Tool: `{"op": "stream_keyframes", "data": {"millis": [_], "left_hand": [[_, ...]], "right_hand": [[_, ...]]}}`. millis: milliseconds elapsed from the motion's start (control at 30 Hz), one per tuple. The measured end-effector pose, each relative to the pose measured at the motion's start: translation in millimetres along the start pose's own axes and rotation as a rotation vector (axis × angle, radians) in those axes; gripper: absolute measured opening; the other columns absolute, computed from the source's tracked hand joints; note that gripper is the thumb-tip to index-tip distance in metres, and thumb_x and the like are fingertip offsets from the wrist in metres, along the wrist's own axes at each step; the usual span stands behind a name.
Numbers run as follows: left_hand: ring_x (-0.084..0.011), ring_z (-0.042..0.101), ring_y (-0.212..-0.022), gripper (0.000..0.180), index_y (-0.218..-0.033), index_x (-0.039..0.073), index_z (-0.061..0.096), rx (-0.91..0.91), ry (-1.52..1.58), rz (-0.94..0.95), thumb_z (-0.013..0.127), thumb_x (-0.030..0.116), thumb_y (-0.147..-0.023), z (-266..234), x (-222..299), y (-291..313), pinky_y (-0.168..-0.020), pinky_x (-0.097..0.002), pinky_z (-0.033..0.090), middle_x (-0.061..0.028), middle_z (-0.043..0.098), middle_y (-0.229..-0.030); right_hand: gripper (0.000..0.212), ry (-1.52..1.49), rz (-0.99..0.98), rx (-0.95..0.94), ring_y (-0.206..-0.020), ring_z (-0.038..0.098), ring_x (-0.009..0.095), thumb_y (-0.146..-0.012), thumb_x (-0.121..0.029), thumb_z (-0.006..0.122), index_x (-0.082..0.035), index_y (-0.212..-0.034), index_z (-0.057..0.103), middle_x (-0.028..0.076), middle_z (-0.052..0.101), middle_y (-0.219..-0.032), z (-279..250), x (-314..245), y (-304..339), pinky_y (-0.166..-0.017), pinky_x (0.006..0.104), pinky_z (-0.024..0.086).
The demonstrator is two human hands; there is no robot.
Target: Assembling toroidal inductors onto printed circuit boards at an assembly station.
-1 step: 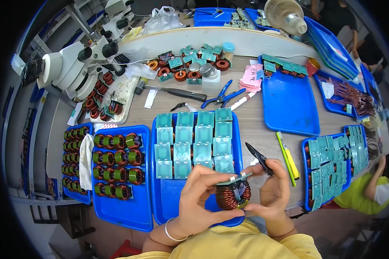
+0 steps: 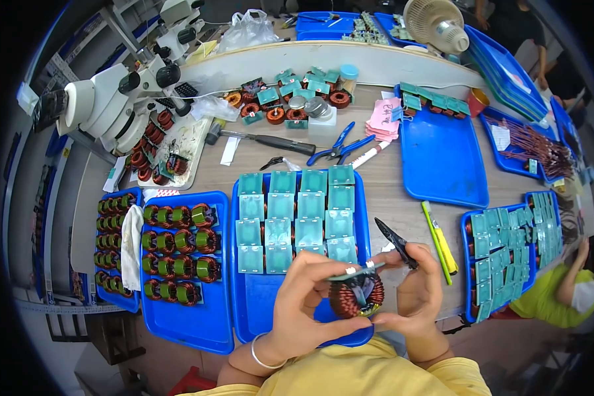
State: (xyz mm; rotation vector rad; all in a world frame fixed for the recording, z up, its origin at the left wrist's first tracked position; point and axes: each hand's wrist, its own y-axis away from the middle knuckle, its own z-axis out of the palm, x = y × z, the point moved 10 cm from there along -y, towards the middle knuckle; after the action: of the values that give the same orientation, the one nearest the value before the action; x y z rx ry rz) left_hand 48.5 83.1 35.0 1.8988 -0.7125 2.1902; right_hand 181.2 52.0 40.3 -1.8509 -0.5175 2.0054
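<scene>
My left hand [image 2: 303, 300] is closed around a toroidal coil [image 2: 353, 295] wound in dark copper wire, with a green circuit board on its upper side. Its fingers press on the board and its thumb sits under the winding. My right hand [image 2: 416, 300] supports the coil with its thumb tip low on the right. Tucked in the curled fingers of that hand is a black pointed tool [image 2: 393, 239], perhaps tweezers, its tip aimed up and left. Just beyond, a blue tray [image 2: 254, 300] carries rows of coils with their green boards facing up.
To the left, a blue tray [image 2: 188, 325] bears rows of green-taped coils, beside a white cloth [image 2: 132, 247]. A hammer [image 2: 277, 142], blue-handled pliers [image 2: 342, 146] and a yellow-green brush [image 2: 440, 243] lie on the table. A microscope [image 2: 102, 99] stands back left. Another person sits far right.
The coil has turned slightly between my fingers, so its open centre faces me more. Both hands stay in nearly the same place.
</scene>
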Motion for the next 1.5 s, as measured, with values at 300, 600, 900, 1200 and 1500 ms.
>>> {"op": "stream_keyframes", "data": {"millis": [300,600,900,1200,1500], "left_hand": [[-0.0204,0.042,-0.115,0.056,-0.122,-0.001,0.041,-0.152,0.441,-0.107,0.067,-0.007,-0.073,12,-9,-5,-0.096,-0.0345,0.042,-0.0135,0.033,-0.125],[-0.0198,0.04,-0.118,0.062,-0.125,0.0,0.039,-0.184,0.558,-0.22,0.07,-0.006,-0.071,21,-19,-6,-0.096,-0.0332,0.04,-0.0112,0.032,-0.128],[-0.0191,0.036,-0.121,0.065,-0.125,0.0,0.039,-0.14,0.54,-0.241,0.072,-0.004,-0.069,16,-26,-6,-0.097,-0.0332,0.038,-0.0114,0.033,-0.127],[-0.0197,0.037,-0.119,0.062,-0.123,0.003,0.041,-0.161,0.579,-0.278,0.072,-0.003,-0.07,20,-33,-7,-0.093,-0.0319,0.041,-0.0112,0.033,-0.126],[-0.0199,0.038,-0.118,0.061,-0.123,0.002,0.043,-0.225,0.406,-0.2,0.073,-0.001,-0.07,17,-31,-13,-0.097,-0.0337,0.037,-0.009,0.036,-0.122]], "right_hand": [[0.088,0.094,-0.082,-0.052,-0.103,0.055,0.032,-0.059,-0.002,0.081,0.0,-0.13,0.029,0.016,0.037,-0.116,2,-15,-8,-0.087,0.0387,0.044],[0.096,0.295,-0.133,-0.049,-0.094,0.059,0.029,-0.055,-0.013,0.084,-0.001,-0.132,0.027,0.015,0.042,-0.111,4,-24,-11,-0.081,0.0359,0.046],[0.09,0.305,-0.109,-0.106,-0.098,0.057,0.029,-0.058,-0.007,0.083,0.001,-0.13,0.029,0.016,0.038,-0.112,7,-21,-18,-0.08,0.0328,0.046],[0.093,0.317,-0.121,-0.084,-0.09,0.056,0.024,-0.057,-0.011,0.085,0.001,-0.13,0.029,0.016,0.04,-0.11,1,-17,-16,-0.069,0.0296,0.046],[0.08,0.438,-0.259,-0.043,-0.085,0.055,0.025,-0.058,-0.014,0.085,-0.002,-0.124,0.039,0.018,0.045,-0.106,1,-22,-7,-0.066,0.0296,0.047]]}}
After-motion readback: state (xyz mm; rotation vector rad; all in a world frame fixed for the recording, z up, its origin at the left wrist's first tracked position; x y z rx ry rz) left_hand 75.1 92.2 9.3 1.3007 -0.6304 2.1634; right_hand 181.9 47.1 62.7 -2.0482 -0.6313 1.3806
